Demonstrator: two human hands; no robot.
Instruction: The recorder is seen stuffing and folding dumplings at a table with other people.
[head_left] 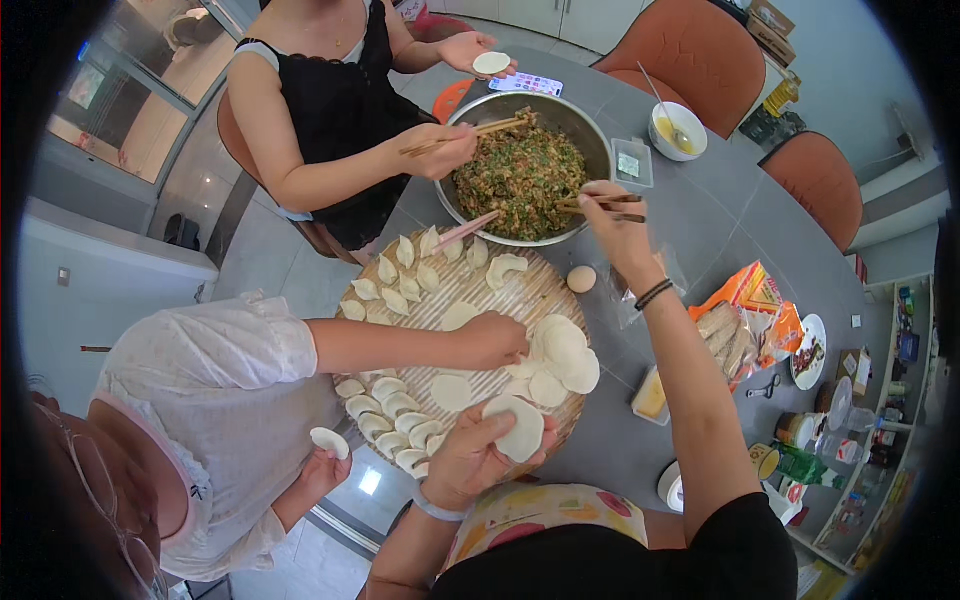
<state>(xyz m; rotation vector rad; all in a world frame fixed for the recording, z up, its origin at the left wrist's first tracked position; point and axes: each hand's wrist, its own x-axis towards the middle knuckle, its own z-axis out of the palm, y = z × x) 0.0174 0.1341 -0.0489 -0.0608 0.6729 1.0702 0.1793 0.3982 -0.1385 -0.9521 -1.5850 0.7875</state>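
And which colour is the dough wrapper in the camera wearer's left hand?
The dough wrapper is creamy white, shown in the head view.

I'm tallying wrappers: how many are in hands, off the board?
3: a wrapper in the wearer's left hand, one on the far person's palm, one in the left person's lower hand. Their other hand may hide another.

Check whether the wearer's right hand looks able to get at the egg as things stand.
Probably yes: the egg lies uncovered on the grey table near the right hand, with no other hand between them. The chopsticks that hand holds would likely need setting down first.
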